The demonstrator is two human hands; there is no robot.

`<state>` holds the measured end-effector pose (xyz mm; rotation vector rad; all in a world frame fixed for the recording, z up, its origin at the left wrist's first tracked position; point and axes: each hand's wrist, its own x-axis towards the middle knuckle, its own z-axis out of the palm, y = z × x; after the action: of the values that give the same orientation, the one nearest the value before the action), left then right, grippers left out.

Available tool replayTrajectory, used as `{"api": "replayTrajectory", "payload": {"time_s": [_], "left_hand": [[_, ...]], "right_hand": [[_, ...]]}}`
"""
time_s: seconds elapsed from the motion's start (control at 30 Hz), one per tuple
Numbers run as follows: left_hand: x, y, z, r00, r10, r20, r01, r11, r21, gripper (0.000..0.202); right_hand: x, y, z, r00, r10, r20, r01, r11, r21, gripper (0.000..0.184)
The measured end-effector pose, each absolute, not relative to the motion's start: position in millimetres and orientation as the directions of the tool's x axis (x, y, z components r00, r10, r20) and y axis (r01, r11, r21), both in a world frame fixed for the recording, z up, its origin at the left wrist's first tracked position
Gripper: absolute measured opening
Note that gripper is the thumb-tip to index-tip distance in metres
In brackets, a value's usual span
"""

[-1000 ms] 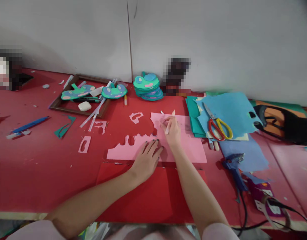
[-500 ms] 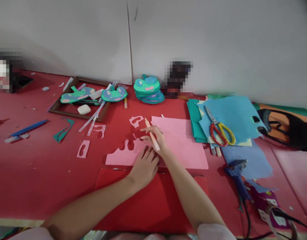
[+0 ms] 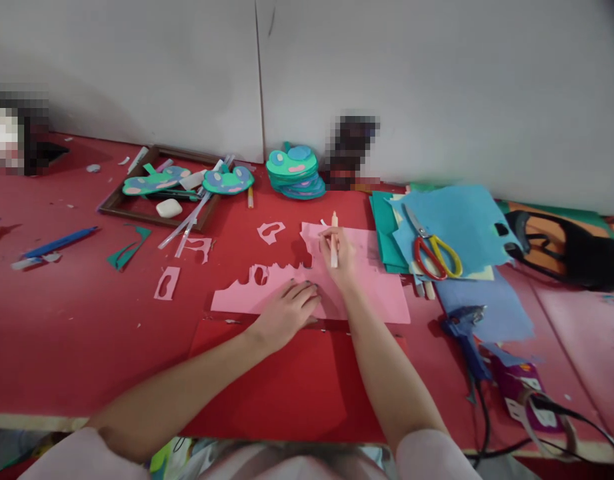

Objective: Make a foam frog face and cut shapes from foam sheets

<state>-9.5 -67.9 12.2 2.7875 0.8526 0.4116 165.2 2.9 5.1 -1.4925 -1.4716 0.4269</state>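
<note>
A pink sheet [image 3: 381,293], perhaps foam or felt, lies flat in front of me with a ragged, cut-out far edge. My left hand [image 3: 293,308] rests on its near middle, fingers stretched and palm down. Pinched in my right hand [image 3: 343,257] is a pale orange pen [image 3: 334,240], its narrow end pointing away from me. That hand sits over the right half of the sheet, near its far edge. The pen's contact with the sheet cannot be made out. Pink offcuts [image 3: 167,283] with holes lie to the left.
Behind the sheet sit a stack of green mask-like cutouts [image 3: 294,175] and a brown frame [image 3: 109,205]. Rightward are scissors [image 3: 431,250] on blue sheets [image 3: 461,213], a blue glue gun [image 3: 467,333] with its cord, and a black bag [image 3: 581,257]. A blue pen [image 3: 61,241] lies left.
My right hand has moved right and away with the pen, which now stands more upright. My left hand stays on the sheet, its fingers now angled further right.
</note>
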Motion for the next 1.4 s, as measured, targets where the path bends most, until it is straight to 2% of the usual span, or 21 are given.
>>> {"api": "replayTrajectory", "payload": {"time_s": [0.07,0.17,0.3,0.4,0.47,0.53,0.67,0.8,0.97,1.1,1.17,1.27,1.4], "left_hand": [[-11,-70,15,0.844,0.488,0.221,0.455,-0.871,0.186,0.028],[-11,-74,19,0.881,0.43,0.196,0.418,-0.903,0.101,0.036],[-13,-71,22,0.871,0.468,0.153,0.447,-0.882,0.152,0.043],[-17,-62,22,0.899,0.417,0.133,0.391,-0.902,0.181,0.043],[-19,-56,23,0.919,0.375,0.124,0.353,-0.921,0.168,0.041],[-20,-52,26,0.926,0.363,0.105,0.348,-0.927,0.139,0.042],[-19,-45,34,0.92,0.388,0.058,0.376,-0.914,0.155,0.044],[-23,-40,45,0.898,0.436,0.058,0.422,-0.891,0.169,0.051],[-28,-56,68,0.92,0.366,0.14,0.342,-0.924,0.169,0.041],[-29,-77,74,0.948,0.27,0.168,0.26,-0.962,0.079,0.03],[-29,-85,72,0.958,0.234,0.164,0.227,-0.972,0.06,0.03],[-29,-95,67,0.965,0.214,0.148,0.209,-0.977,0.049,0.03],[-30,-108,63,0.97,0.198,0.138,0.197,-0.98,0.019,0.028]], "right_hand": [[168,-2,11,0.167,0.894,0.415,0.613,0.235,-0.754,0.008],[175,-15,22,0.118,0.882,0.455,0.647,0.28,-0.709,0.009],[192,-45,33,-0.066,0.934,0.352,0.678,0.301,-0.67,0.017],[206,-72,35,-0.2,0.956,0.216,0.715,0.293,-0.635,0.022],[211,-87,35,-0.277,0.949,0.149,0.771,0.312,-0.555,0.022],[212,-97,35,-0.351,0.928,0.127,0.795,0.366,-0.484,0.021],[210,-106,37,-0.454,0.883,0.119,0.771,0.456,-0.444,0.035],[214,-107,44,-0.444,0.888,0.118,0.797,0.452,-0.401,0.043],[224,-119,70,-0.442,0.892,0.092,0.804,0.439,-0.401,0.046],[220,-136,85,-0.447,0.892,-0.064,0.827,0.384,-0.411,0.034],[216,-141,88,-0.459,0.883,-0.096,0.809,0.37,-0.457,0.029],[209,-136,91,-0.426,0.903,-0.047,0.771,0.336,-0.541,0.023],[197,-110,95,-0.235,0.963,0.135,0.773,0.269,-0.574,0.013]]}}
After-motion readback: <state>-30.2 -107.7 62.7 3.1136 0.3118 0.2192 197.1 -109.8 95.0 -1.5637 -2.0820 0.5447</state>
